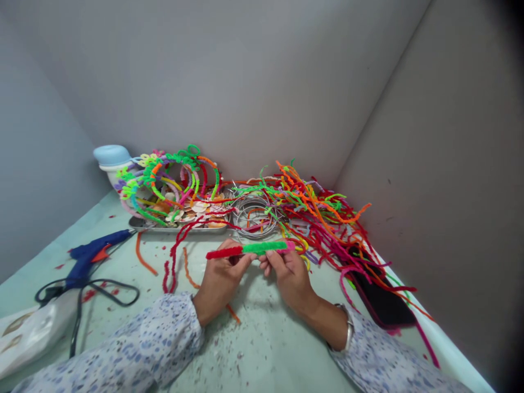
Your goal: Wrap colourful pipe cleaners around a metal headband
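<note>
My left hand and my right hand meet over the middle of the pale green table. Both pinch one straight fuzzy stick held level above the fingers. Its left part is red, its middle is green and its right tip is pink. The left fingers close under the red-green join; the right fingers close under the green-pink end. A silver bangle sits on my right wrist.
A heap of coloured pipe cleaners spreads to the right, over a dark phone. Behind lie wire rings, a metal tray with shells and finished hoops. A blue glue gun with its cable lies left.
</note>
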A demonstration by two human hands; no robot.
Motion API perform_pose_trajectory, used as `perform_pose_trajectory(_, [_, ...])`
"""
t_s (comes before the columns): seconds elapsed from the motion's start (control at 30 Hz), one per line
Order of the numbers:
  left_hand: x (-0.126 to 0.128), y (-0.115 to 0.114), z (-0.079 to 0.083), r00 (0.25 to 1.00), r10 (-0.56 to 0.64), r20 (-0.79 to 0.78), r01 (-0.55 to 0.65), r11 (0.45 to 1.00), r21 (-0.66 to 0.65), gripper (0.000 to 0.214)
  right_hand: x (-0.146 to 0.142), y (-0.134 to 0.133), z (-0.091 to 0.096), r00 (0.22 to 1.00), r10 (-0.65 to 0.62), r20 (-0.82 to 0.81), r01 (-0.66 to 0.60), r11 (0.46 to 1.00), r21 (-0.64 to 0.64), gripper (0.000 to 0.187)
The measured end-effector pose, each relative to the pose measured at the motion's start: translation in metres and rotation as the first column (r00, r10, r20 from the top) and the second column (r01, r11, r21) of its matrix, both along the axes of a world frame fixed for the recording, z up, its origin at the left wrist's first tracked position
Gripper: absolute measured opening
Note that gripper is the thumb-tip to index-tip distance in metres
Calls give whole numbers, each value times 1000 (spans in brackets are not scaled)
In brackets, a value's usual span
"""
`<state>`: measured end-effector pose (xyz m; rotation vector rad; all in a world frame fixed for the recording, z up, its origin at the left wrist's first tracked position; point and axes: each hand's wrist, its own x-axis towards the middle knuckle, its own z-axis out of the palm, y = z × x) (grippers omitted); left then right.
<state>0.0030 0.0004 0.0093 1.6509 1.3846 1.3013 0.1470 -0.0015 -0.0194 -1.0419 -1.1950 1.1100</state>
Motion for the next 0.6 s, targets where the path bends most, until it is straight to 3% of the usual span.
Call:
perform_pose_trajectory(0.27, [-7,-2,5,994,-106,-35,105,993,-45,13,3,-4,9,997,23,77,-30,996,85,12])
perform_pose_trajectory(0.37, [-3,-2,5,998,-64,-2,64,997,-38,12,1,-3,10,998,11,58,-15,998,66,17])
perform_pose_trajectory(0.6, [3,-1,5,996,-10,87,25,984,-176,17,-1,-1,8,998,-39,52,39,999,-6,25])
